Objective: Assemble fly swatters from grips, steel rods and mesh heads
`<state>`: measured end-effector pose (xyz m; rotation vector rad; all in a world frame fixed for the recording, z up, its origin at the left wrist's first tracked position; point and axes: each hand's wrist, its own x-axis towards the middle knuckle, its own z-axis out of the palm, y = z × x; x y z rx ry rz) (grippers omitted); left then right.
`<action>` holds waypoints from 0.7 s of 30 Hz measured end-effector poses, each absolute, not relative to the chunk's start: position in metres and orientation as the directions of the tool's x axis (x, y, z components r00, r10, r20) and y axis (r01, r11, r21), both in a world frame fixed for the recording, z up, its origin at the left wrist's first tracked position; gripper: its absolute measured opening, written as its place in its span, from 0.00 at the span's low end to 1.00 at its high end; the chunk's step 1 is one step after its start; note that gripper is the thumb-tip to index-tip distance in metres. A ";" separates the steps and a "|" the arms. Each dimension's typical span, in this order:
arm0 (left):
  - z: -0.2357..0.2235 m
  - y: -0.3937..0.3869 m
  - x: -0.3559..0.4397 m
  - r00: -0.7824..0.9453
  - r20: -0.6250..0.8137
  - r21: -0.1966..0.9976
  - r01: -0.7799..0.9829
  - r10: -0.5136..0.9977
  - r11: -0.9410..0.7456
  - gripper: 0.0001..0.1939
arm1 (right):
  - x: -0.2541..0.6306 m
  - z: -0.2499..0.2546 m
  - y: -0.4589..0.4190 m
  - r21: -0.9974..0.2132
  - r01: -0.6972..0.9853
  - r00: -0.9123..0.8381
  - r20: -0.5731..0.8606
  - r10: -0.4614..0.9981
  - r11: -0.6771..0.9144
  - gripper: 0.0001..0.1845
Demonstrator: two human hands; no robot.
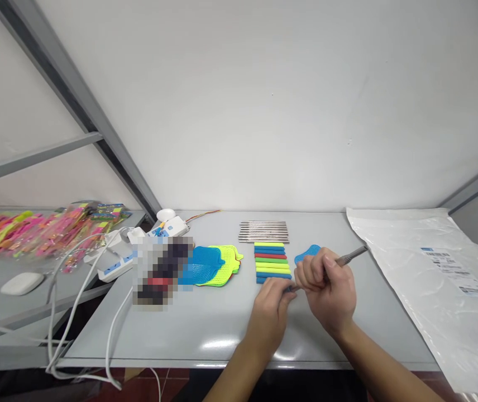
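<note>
So, closest to the camera, low in the frame just right of center: the right hand (329,285) is a clenched fist around a grey metal rod (352,256). The left hand (270,306), lower and to its left, is pinching a bluish piece (291,288) in its fingertips. Too small to tell how far that piece goes over the rod, if at all.

Key thing is the line-up: the rod's long axis slants from upper right down to lower left, so its low end points straight at the left fingertips. The right hand is nearer the rod's exposed end.

Just past the hands, mid-frame, is a stack of colored tubes (272,262) lying crosswise, with a blue mesh piece (307,254) partly behind the right fist. Farther back, a row of metal rods (264,231), also crosswise.
</note>
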<state>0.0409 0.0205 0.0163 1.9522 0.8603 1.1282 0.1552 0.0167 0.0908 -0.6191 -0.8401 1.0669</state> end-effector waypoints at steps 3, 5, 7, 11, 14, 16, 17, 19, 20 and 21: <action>0.015 0.021 0.039 0.408 0.388 0.852 0.183 0.827 -0.490 0.10 | 0.153 0.091 0.019 -0.785 -0.488 0.200 0.325 0.924 0.382 0.21; 0.014 0.021 0.038 0.409 0.369 0.866 0.175 0.835 -0.468 0.10 | 0.152 0.092 0.020 -0.791 -0.477 0.179 0.339 0.923 0.383 0.20; 0.015 0.021 0.037 0.408 0.349 0.879 0.168 0.844 -0.445 0.10 | 0.152 0.093 0.022 -0.803 -0.470 0.154 0.334 0.930 0.366 0.20; 0.017 0.021 0.037 0.425 0.312 0.895 0.168 0.850 -0.412 0.09 | 0.151 0.096 0.024 -0.827 -0.457 0.098 0.321 0.942 0.329 0.21; 0.017 0.021 0.036 0.432 0.288 0.904 0.173 0.854 -0.392 0.09 | 0.148 0.091 0.026 -0.841 -0.452 0.061 0.303 0.951 0.297 0.21; 0.017 0.020 0.035 0.434 0.271 0.910 0.177 0.859 -0.376 0.09 | 0.147 0.085 0.027 -0.856 -0.436 0.047 0.286 0.957 0.277 0.21; 0.016 0.019 0.035 0.431 0.262 0.913 0.179 0.864 -0.366 0.10 | 0.146 0.081 0.027 -0.869 -0.415 0.039 0.281 0.959 0.271 0.21; 0.015 0.019 0.033 0.429 0.244 0.921 0.177 0.870 -0.346 0.10 | 0.147 0.074 0.026 -0.904 -0.337 0.019 0.274 0.961 0.264 0.21; 0.014 0.018 0.033 0.432 0.234 0.927 0.171 0.871 -0.334 0.10 | 0.148 0.072 0.025 -0.923 -0.281 0.002 0.272 0.962 0.261 0.22; 0.014 0.018 0.032 0.439 0.222 0.933 0.163 0.871 -0.320 0.09 | 0.149 0.070 0.025 -0.942 -0.219 -0.019 0.266 0.964 0.256 0.22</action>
